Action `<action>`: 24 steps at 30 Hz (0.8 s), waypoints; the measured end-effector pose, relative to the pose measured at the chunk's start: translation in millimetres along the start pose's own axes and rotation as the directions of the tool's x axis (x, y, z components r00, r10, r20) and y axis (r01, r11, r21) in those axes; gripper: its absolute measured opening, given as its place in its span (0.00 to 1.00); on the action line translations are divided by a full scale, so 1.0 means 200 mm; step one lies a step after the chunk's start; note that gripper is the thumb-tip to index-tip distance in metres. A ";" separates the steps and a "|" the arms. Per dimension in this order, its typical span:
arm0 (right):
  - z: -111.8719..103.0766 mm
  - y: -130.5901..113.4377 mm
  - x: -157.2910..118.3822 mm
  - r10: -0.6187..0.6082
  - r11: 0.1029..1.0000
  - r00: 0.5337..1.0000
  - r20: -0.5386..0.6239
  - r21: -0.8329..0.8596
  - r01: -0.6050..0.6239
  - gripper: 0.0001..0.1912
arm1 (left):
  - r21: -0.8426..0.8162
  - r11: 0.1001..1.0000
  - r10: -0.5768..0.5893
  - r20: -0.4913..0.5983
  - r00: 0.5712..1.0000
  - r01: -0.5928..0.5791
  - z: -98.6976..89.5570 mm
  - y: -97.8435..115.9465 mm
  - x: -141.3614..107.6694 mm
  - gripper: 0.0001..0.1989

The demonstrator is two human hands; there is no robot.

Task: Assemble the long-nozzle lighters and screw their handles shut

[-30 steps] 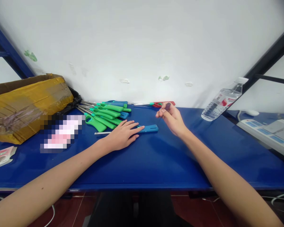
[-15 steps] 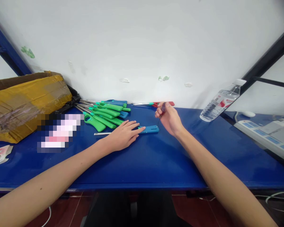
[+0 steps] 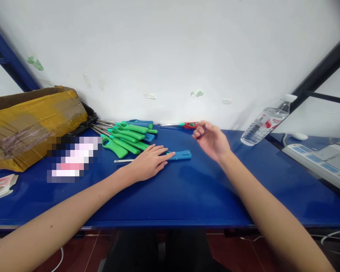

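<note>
A blue long-necked gas lighter [image 3: 183, 155] lies on the table with its metal tube pointing left. My left hand [image 3: 150, 162] rests flat across its middle, fingers stretched out and slightly spread. Raised to the right of the lighter's handle end, my right hand [image 3: 212, 141] is turned palm inward with its fingers curled. Only a small dark bit shows at those fingertips; the rest of the small dark-handled tool is hidden. Behind my left hand is a pile of green lighters [image 3: 130, 136], with some blue ones among them. A red lighter [image 3: 190, 125] lies by the wall.
At the left stands a taped cardboard box [image 3: 36, 128] with black plastic behind it. A pixelated patch and a torn carton piece [image 3: 1, 187] are in front. On the right are a leaning water bottle [image 3: 265, 122] and a white power strip [image 3: 320, 162] with cables.
My right hand has drawn back to the right, away from the blue lighter's handle. Its dark-handled tool with a thin shaft showed before and is mostly hidden now. My left hand stays put.
</note>
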State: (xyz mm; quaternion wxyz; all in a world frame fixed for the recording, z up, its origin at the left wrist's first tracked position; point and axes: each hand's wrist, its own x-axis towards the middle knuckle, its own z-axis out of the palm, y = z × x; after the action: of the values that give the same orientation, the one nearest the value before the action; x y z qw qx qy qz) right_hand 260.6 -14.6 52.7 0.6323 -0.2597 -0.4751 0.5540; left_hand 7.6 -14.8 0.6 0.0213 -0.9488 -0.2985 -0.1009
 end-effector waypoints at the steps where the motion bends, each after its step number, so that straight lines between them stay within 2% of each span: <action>1: 0.01 0.00 0.00 -0.003 1.000 1.000 -0.020 0.027 0.004 0.07 | -0.003 1.000 0.000 -0.001 1.000 0.000 0.00 0.00 0.00 0.22; 5: 0.02 0.01 0.00 0.008 0.996 0.998 -0.069 0.085 -0.002 0.10 | -0.014 1.000 -0.005 -0.001 1.000 0.005 0.00 0.00 0.00 0.22; 8: 0.01 0.01 0.00 0.018 0.997 0.998 -0.068 0.078 -0.013 0.09 | -0.012 1.000 -0.011 0.011 1.000 0.011 -0.01 0.01 0.00 0.22; 16: 0.01 0.03 -0.01 -0.028 0.995 0.996 -0.086 -0.102 0.019 0.16 | -0.036 0.999 0.002 -0.023 1.000 -0.003 0.00 0.00 0.00 0.22; 24: 0.04 0.01 -0.03 0.026 0.999 0.999 -0.034 0.019 -0.025 0.20 | -0.025 1.000 0.000 -0.007 1.000 0.000 -0.01 0.00 0.00 0.22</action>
State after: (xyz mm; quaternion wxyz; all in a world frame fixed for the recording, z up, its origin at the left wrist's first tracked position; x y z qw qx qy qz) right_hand 253.2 -20.4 52.5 0.6357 -0.2694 -0.4554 0.5620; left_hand 6.9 -14.9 1.7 0.0107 -0.9486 -0.2974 -0.1080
